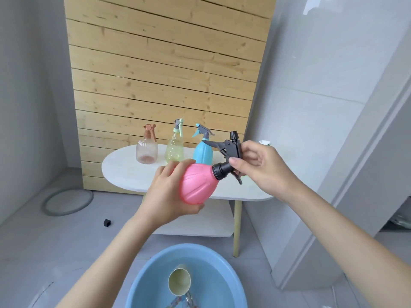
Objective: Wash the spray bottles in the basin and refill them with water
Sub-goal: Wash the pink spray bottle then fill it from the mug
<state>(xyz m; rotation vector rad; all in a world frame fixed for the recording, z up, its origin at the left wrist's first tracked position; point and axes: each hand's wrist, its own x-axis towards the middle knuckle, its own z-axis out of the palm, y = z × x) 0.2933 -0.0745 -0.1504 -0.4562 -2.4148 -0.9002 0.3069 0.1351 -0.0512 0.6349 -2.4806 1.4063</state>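
Bottle (196, 184), pink, tilted in air above basin (142, 285); left hand (169, 192) cups body, right hand (264, 167) grips black sprayer (231, 152). Step: likely unscrewing head. Next: twist collar, steady body.

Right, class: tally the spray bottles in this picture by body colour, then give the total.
Pink bottle, held in the left hand and right hand: 1
Brown-tinted clear bottle on the table: 1
Yellow-green clear bottle: 1
Blue bottle: 1
Total: 4
A white object behind the right hand is too hidden to count.
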